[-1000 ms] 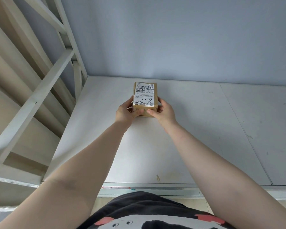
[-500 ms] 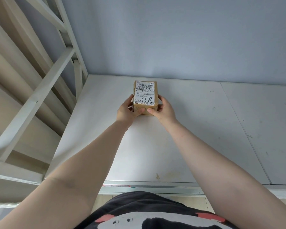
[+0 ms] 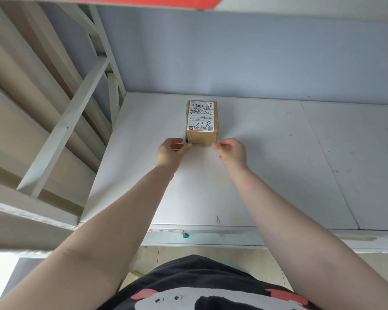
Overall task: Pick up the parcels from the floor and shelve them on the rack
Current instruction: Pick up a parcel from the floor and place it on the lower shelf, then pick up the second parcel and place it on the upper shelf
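Observation:
A small brown cardboard parcel (image 3: 201,121) with a white shipping label on top rests on the white rack shelf (image 3: 267,166), toward the back near the wall. My left hand (image 3: 171,152) sits just in front of the parcel's near left corner, fingertips at its edge. My right hand (image 3: 231,151) is just off the near right corner, fingers loosely curled and apart from the box. Neither hand holds the parcel.
The rack's white diagonal braces and upright (image 3: 76,113) close off the left side. A grey-blue wall (image 3: 244,57) backs the shelf. A red-edged upper shelf (image 3: 143,1) runs overhead. The shelf's front lip (image 3: 211,233) carries a small label. Bare shelf board extends to the right.
The parcel was pushed farther back on the shelf and set down. Both hands let go of its sides and drew back to its near corners. The camera tilted up slightly.

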`<state>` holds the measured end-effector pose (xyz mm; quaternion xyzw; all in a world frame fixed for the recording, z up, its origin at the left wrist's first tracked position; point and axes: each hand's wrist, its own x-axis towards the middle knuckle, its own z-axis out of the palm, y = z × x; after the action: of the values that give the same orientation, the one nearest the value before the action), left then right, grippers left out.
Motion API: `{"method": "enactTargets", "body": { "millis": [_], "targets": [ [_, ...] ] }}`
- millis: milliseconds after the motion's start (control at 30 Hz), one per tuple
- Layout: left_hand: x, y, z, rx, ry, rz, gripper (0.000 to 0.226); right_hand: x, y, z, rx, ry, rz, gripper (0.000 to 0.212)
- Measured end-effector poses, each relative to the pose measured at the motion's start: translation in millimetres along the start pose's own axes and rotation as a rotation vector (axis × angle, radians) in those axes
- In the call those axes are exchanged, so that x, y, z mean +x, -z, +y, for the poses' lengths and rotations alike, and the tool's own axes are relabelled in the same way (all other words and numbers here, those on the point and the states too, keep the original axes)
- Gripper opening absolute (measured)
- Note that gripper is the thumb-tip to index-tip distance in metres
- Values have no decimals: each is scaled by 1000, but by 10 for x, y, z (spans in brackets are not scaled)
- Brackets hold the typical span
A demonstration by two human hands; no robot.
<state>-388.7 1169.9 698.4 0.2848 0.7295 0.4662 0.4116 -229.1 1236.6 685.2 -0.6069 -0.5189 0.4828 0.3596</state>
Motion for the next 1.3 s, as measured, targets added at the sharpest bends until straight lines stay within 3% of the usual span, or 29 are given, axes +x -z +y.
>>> {"method": "enactTargets", "body": {
  "millis": [100,233,500,700,933,1167,1300],
  "targets": [
    [-210,105,-65,-141,63,-10,25,-264,-34,-55,154,-57,-60,10],
    [-595,259,-183,-383,128,55,2,-636,-181,-139,241,-80,-291,9],
    [-1621,487,-662,-786,125,357,9,-1444,-479,-83,212,-147,-761,3],
    [-2825,445,-1273,-1021,194,746,21,-2311,-459,357,46,-222,-1105,3],
    [-4416,427,-2033,-1139,262,1183,18,-3570,-351,899,-197,-240,-1410,7],
    [-5696,111,-2600,-1362,261,1419,5,-4720,40,1380,-385,-166,-1646,6],
    [-6553,-258,-3015,-1457,291,1500,15,-5415,472,1818,-517,-139,-1737,5]
  ]
}}
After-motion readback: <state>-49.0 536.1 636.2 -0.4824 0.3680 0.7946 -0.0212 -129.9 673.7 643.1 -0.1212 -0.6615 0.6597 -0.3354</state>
